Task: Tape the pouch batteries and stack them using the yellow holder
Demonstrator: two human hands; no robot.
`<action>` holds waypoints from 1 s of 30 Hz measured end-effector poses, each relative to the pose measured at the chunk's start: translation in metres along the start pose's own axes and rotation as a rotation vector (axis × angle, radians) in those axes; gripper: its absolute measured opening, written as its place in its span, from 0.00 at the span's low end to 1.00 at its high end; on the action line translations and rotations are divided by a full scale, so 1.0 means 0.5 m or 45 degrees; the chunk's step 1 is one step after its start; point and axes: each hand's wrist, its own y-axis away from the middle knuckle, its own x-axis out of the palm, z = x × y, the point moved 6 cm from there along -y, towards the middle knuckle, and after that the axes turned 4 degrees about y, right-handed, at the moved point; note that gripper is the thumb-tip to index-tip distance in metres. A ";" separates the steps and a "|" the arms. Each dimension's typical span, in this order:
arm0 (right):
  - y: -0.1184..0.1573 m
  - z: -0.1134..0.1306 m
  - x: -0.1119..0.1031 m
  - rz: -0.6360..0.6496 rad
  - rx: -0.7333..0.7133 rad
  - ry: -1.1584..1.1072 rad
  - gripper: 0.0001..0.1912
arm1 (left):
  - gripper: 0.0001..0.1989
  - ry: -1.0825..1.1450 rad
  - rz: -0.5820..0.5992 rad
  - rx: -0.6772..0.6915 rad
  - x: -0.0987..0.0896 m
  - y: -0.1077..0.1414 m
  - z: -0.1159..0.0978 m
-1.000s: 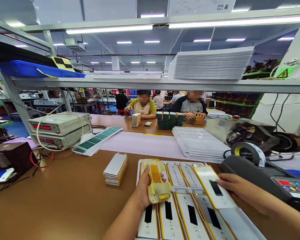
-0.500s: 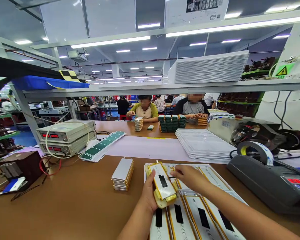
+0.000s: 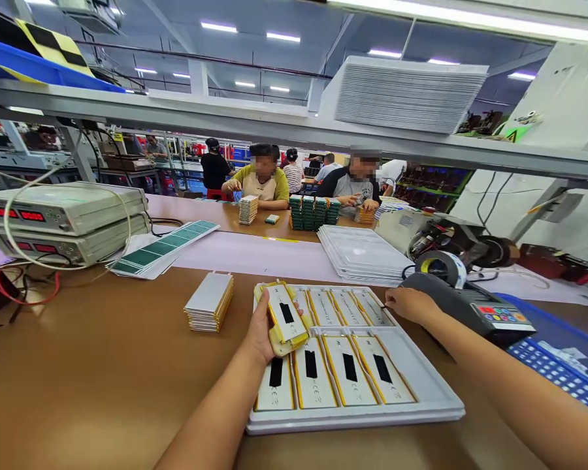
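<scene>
Head camera: left grip (image 3: 262, 329) closed around a gold-edged pouch battery cell (image 3: 285, 313) over the far left corner of the white tray (image 3: 357, 418). Right grip (image 3: 411, 305), empty and half-curled, has pulled back from the cell to just beside the tray's far right corner.

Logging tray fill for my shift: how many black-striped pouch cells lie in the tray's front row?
4, lying side by side in the white tray: the leftmost pouch cell, the second, the third and the rightmost.
</scene>
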 end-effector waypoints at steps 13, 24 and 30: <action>-0.051 -0.005 0.050 0.144 -0.081 -0.432 0.21 | 0.30 0.008 0.006 -0.035 0.001 0.002 0.004; 0.001 0.156 -0.082 0.201 -0.259 -1.083 0.14 | 0.30 0.065 0.087 -0.067 -0.002 0.000 0.009; 0.068 0.404 -0.134 0.183 -0.521 -1.234 0.08 | 0.32 0.130 0.276 0.028 0.020 0.012 -0.005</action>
